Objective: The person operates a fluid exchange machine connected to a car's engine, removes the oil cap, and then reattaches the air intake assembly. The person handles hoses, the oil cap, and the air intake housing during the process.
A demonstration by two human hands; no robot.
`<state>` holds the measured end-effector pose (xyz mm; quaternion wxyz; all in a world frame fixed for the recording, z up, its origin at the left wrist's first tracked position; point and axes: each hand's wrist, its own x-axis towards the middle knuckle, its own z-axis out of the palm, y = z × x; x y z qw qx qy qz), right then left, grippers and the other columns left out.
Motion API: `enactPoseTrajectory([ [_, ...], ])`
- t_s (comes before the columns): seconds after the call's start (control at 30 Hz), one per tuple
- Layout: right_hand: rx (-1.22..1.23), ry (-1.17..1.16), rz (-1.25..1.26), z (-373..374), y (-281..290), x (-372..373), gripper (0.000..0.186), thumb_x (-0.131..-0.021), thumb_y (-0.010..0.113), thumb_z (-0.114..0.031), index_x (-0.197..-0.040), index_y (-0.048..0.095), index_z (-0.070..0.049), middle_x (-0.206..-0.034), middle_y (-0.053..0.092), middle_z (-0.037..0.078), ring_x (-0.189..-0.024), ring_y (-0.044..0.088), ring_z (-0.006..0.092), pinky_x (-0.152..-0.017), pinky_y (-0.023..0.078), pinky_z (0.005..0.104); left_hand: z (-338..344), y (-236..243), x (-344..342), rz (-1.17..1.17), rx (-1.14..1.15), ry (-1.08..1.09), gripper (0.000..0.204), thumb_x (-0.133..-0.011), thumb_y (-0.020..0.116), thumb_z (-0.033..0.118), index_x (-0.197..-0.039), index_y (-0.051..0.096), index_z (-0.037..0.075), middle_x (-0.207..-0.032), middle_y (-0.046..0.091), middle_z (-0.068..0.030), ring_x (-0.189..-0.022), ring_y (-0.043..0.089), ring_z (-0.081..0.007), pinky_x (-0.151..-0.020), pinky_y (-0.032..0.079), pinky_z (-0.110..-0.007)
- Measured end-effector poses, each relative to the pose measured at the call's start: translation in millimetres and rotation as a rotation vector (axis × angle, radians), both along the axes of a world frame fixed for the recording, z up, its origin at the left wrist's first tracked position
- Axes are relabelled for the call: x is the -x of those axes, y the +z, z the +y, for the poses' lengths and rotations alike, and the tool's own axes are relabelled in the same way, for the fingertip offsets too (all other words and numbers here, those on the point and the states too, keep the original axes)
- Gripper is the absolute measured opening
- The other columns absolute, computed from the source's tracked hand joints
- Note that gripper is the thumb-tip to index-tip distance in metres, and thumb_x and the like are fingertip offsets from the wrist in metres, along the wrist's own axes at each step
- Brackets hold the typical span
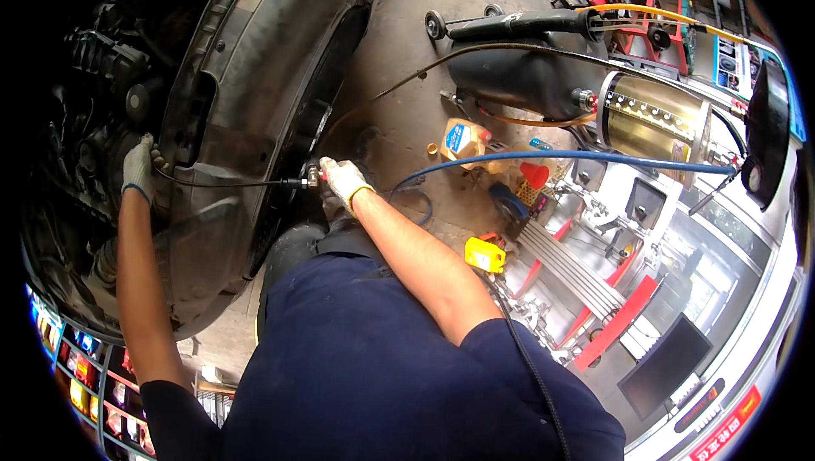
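Observation:
My left hand (pixel 140 164), in a pale knit glove, is raised among dark parts under the vehicle, fingers closed round the upper end of a thin black hose (pixel 221 183); that end is hard to make out. My right hand (pixel 341 177), also gloved, grips a metal coupler (pixel 312 177) where that hose ends, beside the edge of the grey vehicle underside panel (pixel 255 62). A blue hose (pixel 577 157) runs from the right side down behind my right hand.
At right stand a black cylinder tank (pixel 518 75), a clear gold-tinted chamber (pixel 645 126), a jug (pixel 463 140), a red funnel (pixel 533 175), a yellow hanging controller (pixel 484 254) and a metal machine (pixel 577 266) with a screen (pixel 662 363). Shelving (pixel 81 376) with coloured containers is at lower left.

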<state>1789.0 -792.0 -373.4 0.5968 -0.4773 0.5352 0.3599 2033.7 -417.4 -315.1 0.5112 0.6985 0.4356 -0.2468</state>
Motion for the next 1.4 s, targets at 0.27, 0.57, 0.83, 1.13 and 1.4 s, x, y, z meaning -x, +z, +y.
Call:
enactPoseTrajectory([
  [0.27,0.135,-0.21,-0.085,-86.3,18.8,55.5,0.023,-0.105,0.06,-0.033,-0.108,0.051,-0.012,-0.066,0.047,0.002,-0.047,0.046,0.0142,-0.044,0.043,0.0322,-3.1,18.8,22.2,-0.056,0.137,0.037,0.032,-0.099,0.067,0.044,-0.095,0.061,0.013,-0.077,0.06,-0.0002,-0.07,0.058,-0.0173,-0.067,0.051,-0.036],
  [0.57,0.052,-0.395,-0.027,-210.5,15.4,169.5,0.021,-0.1,0.062,-0.027,-0.089,0.052,-0.012,-0.063,0.053,0.004,-0.045,0.047,0.0169,-0.044,0.044,0.0342,20.8,37.3,121.4,-0.227,0.03,0.005,0.041,-0.099,0.062,0.045,-0.105,0.071,0.005,-0.092,0.071,-0.0066,-0.076,0.063,-0.0195,-0.072,0.051,-0.036],
  [0.83,0.264,-0.326,0.104,-271.4,27.4,247.5,0.025,-0.101,0.062,-0.03,-0.099,0.066,-0.006,-0.082,0.069,0.009,-0.058,0.065,0.0213,-0.05,0.059,0.0373,-13.4,80.7,229.5,-0.008,-0.105,0.026,0.04,-0.1,0.062,0.048,-0.087,0.059,0.01,-0.069,0.06,-0.0062,-0.059,0.061,-0.0222,-0.055,0.057,-0.038],
  [1.13,-0.088,-0.724,-0.218,-269.2,2.9,329.3,0.026,-0.096,0.062,-0.022,-0.074,0.048,-0.019,-0.065,0.053,0.002,-0.047,0.049,0.0168,-0.043,0.042,0.0355,-77.6,120.8,239.1,-0.073,-0.051,-0.106,0.034,-0.095,0.068,0.041,-0.093,0.066,0.007,-0.077,0.061,-0.0046,-0.067,0.063,-0.0195,-0.066,0.059,-0.037],
  [1.4,0.144,-0.608,0.008,-158.9,12.7,394.4,0.031,-0.102,0.053,-0.033,-0.119,0.057,-0.007,-0.09,0.068,0.012,-0.076,0.065,0.0271,-0.072,0.057,0.0462,-15.5,108.5,197.9,-0.205,-0.118,-0.267,0.047,-0.094,0.064,0.047,-0.086,0.064,0.001,-0.081,0.065,-0.0101,-0.063,0.063,-0.0223,-0.06,0.055,-0.039],
])
